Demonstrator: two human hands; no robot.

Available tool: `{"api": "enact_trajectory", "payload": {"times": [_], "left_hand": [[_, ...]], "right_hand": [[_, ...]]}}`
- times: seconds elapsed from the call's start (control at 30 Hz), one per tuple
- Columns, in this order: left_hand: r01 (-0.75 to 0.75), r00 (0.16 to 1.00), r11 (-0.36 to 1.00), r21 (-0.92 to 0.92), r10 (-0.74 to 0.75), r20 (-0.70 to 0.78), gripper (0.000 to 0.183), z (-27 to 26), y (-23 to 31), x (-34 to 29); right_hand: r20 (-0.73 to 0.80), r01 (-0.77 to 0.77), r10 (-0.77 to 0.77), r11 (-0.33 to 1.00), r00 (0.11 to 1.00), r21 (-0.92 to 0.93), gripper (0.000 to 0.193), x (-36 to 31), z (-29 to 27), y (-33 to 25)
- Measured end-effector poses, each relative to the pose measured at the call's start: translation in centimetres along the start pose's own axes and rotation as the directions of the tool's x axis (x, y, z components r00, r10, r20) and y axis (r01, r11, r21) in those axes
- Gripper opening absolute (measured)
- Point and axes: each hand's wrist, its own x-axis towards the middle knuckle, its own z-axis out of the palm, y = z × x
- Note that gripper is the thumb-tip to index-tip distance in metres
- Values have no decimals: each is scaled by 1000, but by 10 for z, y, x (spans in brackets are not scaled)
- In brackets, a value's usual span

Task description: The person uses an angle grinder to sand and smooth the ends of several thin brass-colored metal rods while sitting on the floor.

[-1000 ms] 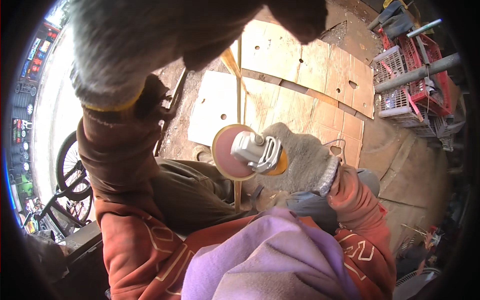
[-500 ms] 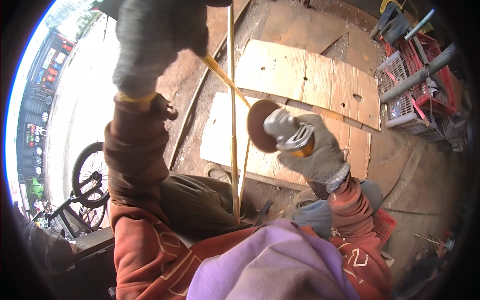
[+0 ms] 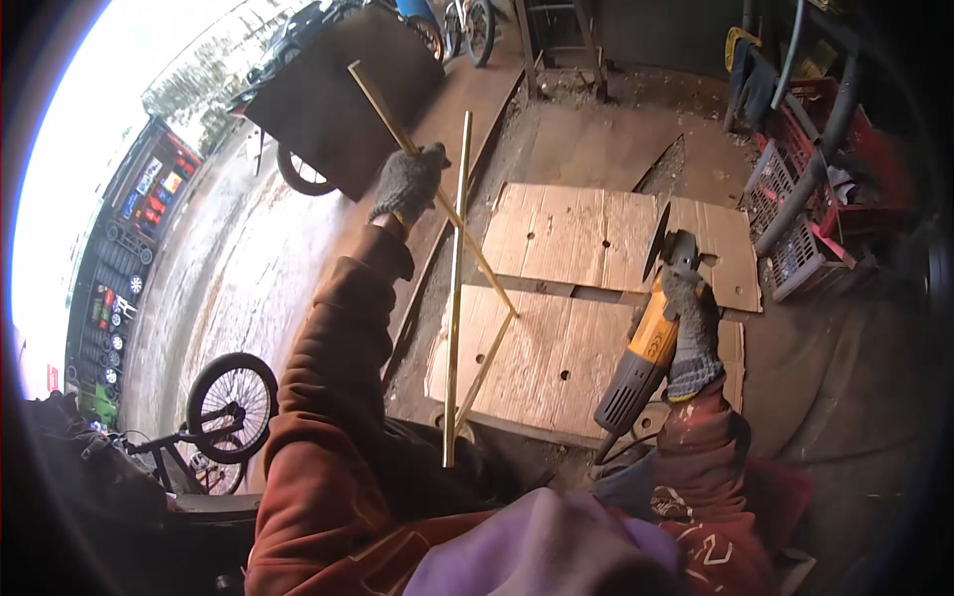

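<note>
My left hand [image 3: 409, 184], in a grey knitted glove, is closed around a thin gold-coloured metal bar [image 3: 484, 263]. This bar slants down to the right and turns back in a sharp V above the cardboard. A straight gold-coloured bar [image 3: 456, 308] crosses it upright in the view; whether the two are joined I cannot tell. On the right, my gloved right hand [image 3: 696, 333] grips a yellow and dark grey angle grinder [image 3: 648, 343]. Its thin disc [image 3: 657, 241] is seen nearly edge-on, apart from the bars. Part of the grinder is hidden behind my fingers.
Flattened cardboard sheets [image 3: 566, 233] with small holes lie on the ground ahead. Red and pale plastic crates [image 3: 785, 223] stand at the right beside metal pipes. A dark panel [image 3: 343, 99] and bicycles are at the far left, another bicycle wheel [image 3: 232, 407] nearer.
The grinder has moved right, away from the bars, and its disc has turned edge-on. My left hand, formerly close and blurred, is now farther off on the slanted bar. The view has tilted up.
</note>
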Motion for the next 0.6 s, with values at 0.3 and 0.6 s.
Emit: {"api": "enact_trajectory", "payload": {"times": [0.3,0.6], "left_hand": [[440,810,896,-54,-370,455,44,43,-80,-71],[570,731,681,-460,-166,661,31,-9,-89,-182]], "right_hand": [[-105,121,-121,993,987,-9,45,-8,-2,-16],[-117,-25,32,998,993,61,46,-1,-6,-14]]}}
